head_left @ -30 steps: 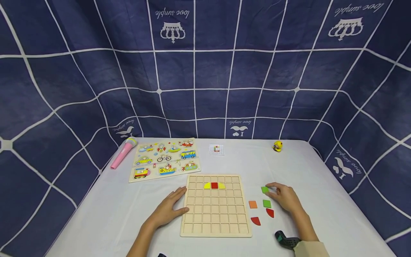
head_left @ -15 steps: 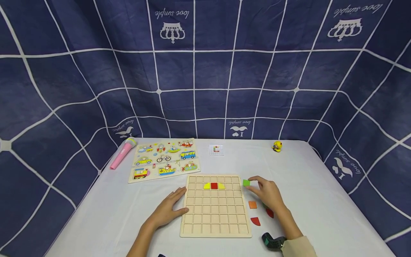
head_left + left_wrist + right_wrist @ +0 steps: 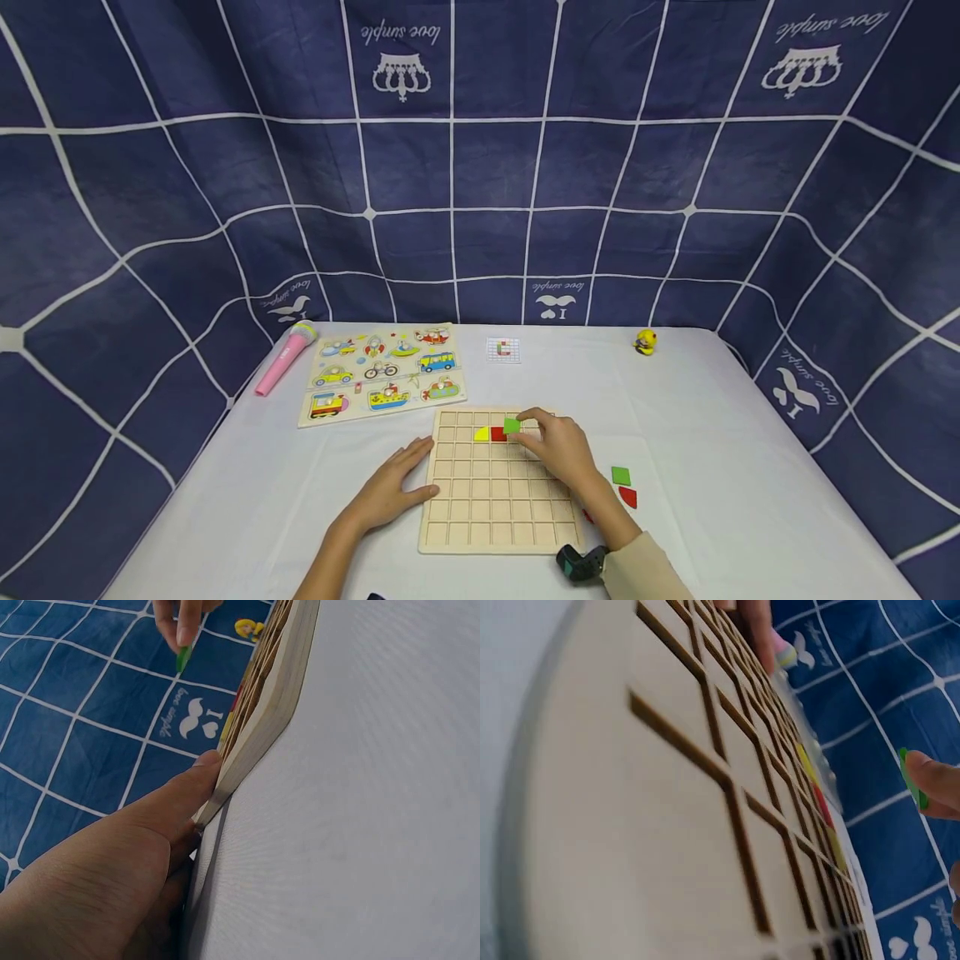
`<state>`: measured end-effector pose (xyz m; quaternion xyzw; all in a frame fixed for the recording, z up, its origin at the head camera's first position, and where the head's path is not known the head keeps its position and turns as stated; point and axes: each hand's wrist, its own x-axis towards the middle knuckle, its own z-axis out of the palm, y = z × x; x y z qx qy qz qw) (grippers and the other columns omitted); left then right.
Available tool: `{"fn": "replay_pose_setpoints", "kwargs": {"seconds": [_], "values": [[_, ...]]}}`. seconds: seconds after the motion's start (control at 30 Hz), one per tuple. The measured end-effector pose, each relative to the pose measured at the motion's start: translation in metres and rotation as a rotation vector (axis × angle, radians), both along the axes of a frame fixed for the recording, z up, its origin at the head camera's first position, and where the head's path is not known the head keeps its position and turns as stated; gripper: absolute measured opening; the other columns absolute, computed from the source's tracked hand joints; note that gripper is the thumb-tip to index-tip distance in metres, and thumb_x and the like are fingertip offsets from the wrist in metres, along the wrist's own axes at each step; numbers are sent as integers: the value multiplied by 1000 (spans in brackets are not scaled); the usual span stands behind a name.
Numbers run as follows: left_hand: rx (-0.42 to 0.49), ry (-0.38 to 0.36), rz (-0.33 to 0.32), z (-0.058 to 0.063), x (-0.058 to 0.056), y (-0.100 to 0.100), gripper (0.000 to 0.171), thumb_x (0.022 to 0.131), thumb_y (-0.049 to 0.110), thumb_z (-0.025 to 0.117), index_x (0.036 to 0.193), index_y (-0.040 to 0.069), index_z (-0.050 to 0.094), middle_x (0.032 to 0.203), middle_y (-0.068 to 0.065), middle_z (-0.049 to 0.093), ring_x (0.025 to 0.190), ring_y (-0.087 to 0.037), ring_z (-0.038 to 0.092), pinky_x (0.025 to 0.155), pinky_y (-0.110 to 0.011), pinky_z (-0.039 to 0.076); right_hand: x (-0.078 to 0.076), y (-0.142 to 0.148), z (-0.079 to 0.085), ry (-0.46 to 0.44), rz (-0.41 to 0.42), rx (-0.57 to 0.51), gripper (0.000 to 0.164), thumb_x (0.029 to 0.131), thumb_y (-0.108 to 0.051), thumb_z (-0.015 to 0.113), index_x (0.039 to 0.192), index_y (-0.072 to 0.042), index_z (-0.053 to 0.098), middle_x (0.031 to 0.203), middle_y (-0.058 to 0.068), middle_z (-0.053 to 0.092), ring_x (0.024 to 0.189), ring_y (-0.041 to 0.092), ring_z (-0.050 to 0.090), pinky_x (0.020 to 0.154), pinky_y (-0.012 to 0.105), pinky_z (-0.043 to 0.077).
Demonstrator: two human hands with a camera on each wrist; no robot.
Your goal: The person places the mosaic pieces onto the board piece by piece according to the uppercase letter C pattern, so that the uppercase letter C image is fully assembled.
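My right hand pinches a green square tile between thumb and fingertips, held above the wooden grid board. In the right wrist view the green tile stands clear of the board's surface. A yellow quarter-round piece and a red square tile sit side by side in the board's second row from the back; the yellow piece to their right is hidden by the hand in the head view. With straight fingers my left hand rests against the board's left edge, its thumb on the rim.
Right of the board lie another green square and a red quarter-round piece; a second red piece is mostly behind the forearm. Farther back are a vehicle puzzle, pink microphone, pattern card and yellow figurine.
From the loose pieces at the right, my right hand has picked up the green tile and carried it left over the board's back rows. The left hand stays at the board's edge.
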<state>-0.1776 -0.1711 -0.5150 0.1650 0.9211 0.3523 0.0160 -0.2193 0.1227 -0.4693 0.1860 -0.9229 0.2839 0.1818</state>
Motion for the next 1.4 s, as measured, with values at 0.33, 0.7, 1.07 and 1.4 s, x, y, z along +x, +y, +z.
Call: {"fn": "replay_pose_setpoints", "kwargs": {"seconds": [0.33, 0.7, 1.07, 1.4], "values": [[-4, -2, 1, -1, 0, 0, 78, 79, 52, 64, 142, 13, 38, 147, -7, 33, 136, -27, 25, 111, -48, 17, -1, -33, -22, -31, 60, 44, 35, 73, -44, 74, 97, -19, 69, 64, -7, 64, 50, 3, 45, 44, 19, 38], [6, 5, -4, 1, 0, 0, 78, 80, 51, 65, 142, 13, 38, 147, -7, 32, 136, -27, 25, 110, -48, 18, -2, -41, -33, -10, 78, 80, 32, 74, -43, 74, 95, -18, 70, 85, -4, 70, 73, 16, 65, 58, 28, 51], [7, 9, -6, 1, 2, 1, 76, 80, 49, 65, 141, 13, 39, 146, -6, 34, 136, -25, 25, 111, -46, 16, -2, -42, -38, -21, 90, 85, 32, 75, -45, 72, 95, -20, 70, 82, -6, 69, 69, 14, 63, 58, 27, 49], [-7, 11, 6, 3, 2, 1, 76, 80, 49, 66, 141, 13, 39, 146, -6, 34, 136, -25, 25, 111, -47, 18, -4, -40, -40, 13, 98, 79, 33, 74, -44, 73, 96, -19, 70, 83, -5, 70, 68, 14, 64, 56, 26, 50]]}}
